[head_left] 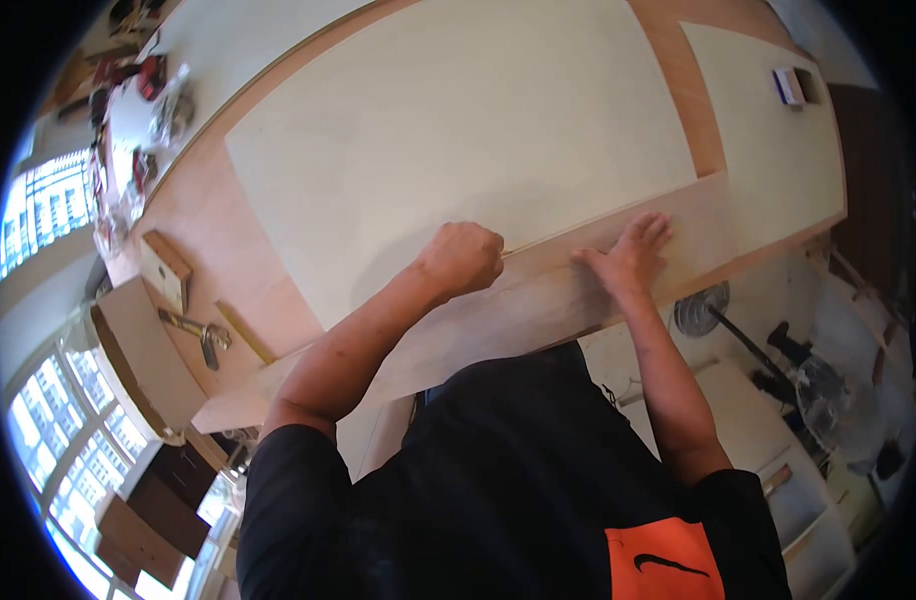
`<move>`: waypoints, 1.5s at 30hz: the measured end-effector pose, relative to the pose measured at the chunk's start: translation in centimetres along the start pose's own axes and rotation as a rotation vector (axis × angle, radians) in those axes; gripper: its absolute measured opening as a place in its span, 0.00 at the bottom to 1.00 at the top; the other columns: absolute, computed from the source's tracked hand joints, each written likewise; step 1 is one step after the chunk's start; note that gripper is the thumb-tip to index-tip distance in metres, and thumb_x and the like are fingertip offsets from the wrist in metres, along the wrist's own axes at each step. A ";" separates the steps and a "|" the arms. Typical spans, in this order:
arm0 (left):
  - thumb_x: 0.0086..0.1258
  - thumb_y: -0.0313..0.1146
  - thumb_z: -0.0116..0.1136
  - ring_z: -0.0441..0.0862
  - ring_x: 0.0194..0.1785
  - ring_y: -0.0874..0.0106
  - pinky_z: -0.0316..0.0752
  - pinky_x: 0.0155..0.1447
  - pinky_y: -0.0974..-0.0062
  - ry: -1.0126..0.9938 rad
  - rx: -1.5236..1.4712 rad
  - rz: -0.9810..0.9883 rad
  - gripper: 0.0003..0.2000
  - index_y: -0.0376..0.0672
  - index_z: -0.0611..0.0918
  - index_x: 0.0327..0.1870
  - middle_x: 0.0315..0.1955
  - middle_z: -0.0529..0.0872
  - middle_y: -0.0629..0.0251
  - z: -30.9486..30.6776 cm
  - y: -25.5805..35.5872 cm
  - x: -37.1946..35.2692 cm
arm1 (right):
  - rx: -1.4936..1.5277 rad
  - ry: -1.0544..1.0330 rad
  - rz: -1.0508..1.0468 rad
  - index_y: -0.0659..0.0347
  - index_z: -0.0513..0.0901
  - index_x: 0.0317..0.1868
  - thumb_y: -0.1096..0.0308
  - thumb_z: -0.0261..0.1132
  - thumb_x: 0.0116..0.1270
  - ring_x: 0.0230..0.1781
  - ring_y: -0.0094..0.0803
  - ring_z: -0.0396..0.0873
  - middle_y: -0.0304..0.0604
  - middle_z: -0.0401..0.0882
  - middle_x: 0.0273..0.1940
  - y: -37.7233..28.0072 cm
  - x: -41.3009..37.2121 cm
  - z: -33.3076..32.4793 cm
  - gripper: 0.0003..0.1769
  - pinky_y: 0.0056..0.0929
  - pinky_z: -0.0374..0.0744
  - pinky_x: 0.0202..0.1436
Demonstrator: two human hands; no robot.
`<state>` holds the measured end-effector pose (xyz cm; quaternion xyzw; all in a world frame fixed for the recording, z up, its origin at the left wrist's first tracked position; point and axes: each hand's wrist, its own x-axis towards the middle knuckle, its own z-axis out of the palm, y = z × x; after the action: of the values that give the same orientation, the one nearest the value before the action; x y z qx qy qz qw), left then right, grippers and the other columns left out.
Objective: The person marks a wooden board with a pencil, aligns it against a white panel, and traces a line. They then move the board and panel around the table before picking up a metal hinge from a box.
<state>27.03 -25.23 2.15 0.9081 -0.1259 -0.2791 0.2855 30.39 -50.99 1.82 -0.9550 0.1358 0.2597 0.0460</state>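
Observation:
My left hand [461, 260] is closed in a fist at the far edge of a long wooden plank [538, 300]. A thin light tip shows beside its fingers, but what it holds is mostly hidden. My right hand [633, 255] lies open on the plank further right, fingers spread and pressing on the wood. The plank runs slantwise across the near side of a large pale sheet [458, 130]. This sheet rests on a reddish-brown wooden panel [203, 215].
At the left lie a hammer [200, 332], a narrow yellowish strip [245, 333] and a wooden block [166, 268]. A small box [789, 87] sits at the far right. Tools and plastic bags [173, 115] line the back left. Fans [823, 395] stand below right.

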 end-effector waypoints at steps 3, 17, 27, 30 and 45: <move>0.64 0.33 0.54 0.83 0.31 0.46 0.79 0.42 0.51 0.022 -0.019 -0.075 0.10 0.39 0.83 0.25 0.23 0.85 0.47 -0.2 -2.7 -4.6 | 0.002 0.027 -0.025 0.73 0.38 0.79 0.36 0.81 0.40 0.83 0.62 0.31 0.67 0.31 0.81 0.9 0.5 1.4 0.82 0.71 0.53 0.75; 0.55 0.29 0.53 0.83 0.33 0.50 0.79 0.45 0.56 -0.086 -0.180 -0.274 0.09 0.37 0.85 0.24 0.25 0.85 0.48 -1.7 -12.7 -16.4 | -0.070 0.051 -0.047 0.71 0.38 0.80 0.35 0.81 0.41 0.83 0.59 0.30 0.65 0.29 0.82 2.7 2.9 3.3 0.82 0.64 0.53 0.78; 0.56 0.30 0.52 0.83 0.34 0.48 0.79 0.45 0.55 -0.013 -0.140 -0.330 0.10 0.36 0.85 0.26 0.27 0.85 0.46 -0.7 -14.9 -21.4 | -0.083 0.050 -0.034 0.67 0.36 0.80 0.33 0.81 0.40 0.83 0.58 0.30 0.63 0.28 0.82 3.5 3.8 3.6 0.83 0.69 0.51 0.77; 0.56 0.30 0.52 0.83 0.34 0.47 0.79 0.45 0.55 0.008 -0.152 -0.340 0.10 0.36 0.85 0.26 0.27 0.85 0.45 -0.6 -15.2 -22.3 | -0.091 0.040 -0.018 0.67 0.36 0.80 0.33 0.81 0.41 0.83 0.58 0.30 0.63 0.27 0.82 3.5 4.1 3.7 0.83 0.70 0.51 0.77; 0.55 0.30 0.51 0.82 0.32 0.46 0.80 0.44 0.55 0.082 -0.170 -0.345 0.12 0.35 0.87 0.27 0.27 0.85 0.43 0.3 -16.3 -23.9 | -0.086 0.029 -0.009 0.69 0.36 0.80 0.36 0.82 0.43 0.83 0.60 0.30 0.64 0.28 0.82 3.1 3.8 3.2 0.81 0.64 0.50 0.79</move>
<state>8.52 -2.97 2.73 0.8994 0.0675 -0.2965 0.3141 31.10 -54.36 -2.96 -0.9603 0.1208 0.2513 0.0042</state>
